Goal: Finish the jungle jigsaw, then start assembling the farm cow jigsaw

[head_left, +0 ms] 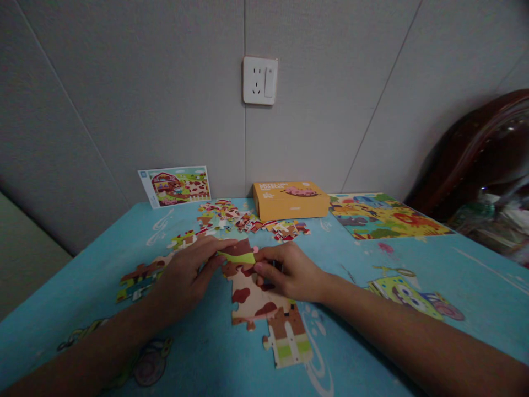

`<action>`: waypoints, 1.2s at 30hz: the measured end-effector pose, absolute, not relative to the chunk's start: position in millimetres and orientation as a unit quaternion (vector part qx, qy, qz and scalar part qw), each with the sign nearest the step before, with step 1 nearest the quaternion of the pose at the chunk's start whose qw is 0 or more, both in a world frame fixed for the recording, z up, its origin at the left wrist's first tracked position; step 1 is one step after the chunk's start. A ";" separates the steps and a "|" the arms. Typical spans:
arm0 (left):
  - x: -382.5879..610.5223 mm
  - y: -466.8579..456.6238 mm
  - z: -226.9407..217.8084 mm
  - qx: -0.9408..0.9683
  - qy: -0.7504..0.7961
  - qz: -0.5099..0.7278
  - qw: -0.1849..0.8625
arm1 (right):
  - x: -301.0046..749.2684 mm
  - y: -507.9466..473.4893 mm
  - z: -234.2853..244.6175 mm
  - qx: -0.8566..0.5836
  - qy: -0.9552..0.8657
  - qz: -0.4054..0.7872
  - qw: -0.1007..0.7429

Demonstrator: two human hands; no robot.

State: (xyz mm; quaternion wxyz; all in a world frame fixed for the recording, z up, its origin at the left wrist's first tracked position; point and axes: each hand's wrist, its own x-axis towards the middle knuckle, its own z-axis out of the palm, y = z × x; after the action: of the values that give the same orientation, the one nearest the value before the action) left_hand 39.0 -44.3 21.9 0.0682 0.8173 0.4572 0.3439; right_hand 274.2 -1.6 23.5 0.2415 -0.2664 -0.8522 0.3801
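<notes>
A joined cluster of puzzle pieces with brown, cream and green patches lies on the blue printed table cover. My left hand and my right hand meet at its far end, both pinching a green puzzle piece held against the cluster. My left fingers stretch along the piece's top edge. My right fingers are curled beside it. Another joined strip of pieces lies left of my left hand.
Several loose puzzle pieces lie behind the hands. An orange puzzle box stands near the wall, a reference picture card leans to its left, a finished colourful puzzle lies to its right. A dark wooden chair back stands far right.
</notes>
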 end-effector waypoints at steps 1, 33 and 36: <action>38.9 -43.7 21.4 0.817 0.456 0.347 0.065 | 274.0 -1.5 23.3 -0.267 -0.854 0.376 0.241; 42.0 -55.9 27.0 0.906 0.274 0.306 0.103 | 280.7 -2.8 28.1 -0.176 -0.905 0.335 0.193; 42.1 -56.5 26.7 0.903 0.278 0.310 0.108 | 280.5 -2.4 28.8 -0.171 -0.907 0.335 0.192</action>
State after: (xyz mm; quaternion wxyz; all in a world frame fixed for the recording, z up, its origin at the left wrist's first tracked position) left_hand 42.1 -56.5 26.7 0.1081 0.9029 0.2780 0.3095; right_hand 280.5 -2.4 28.8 0.1916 -0.1707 -0.9067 0.3348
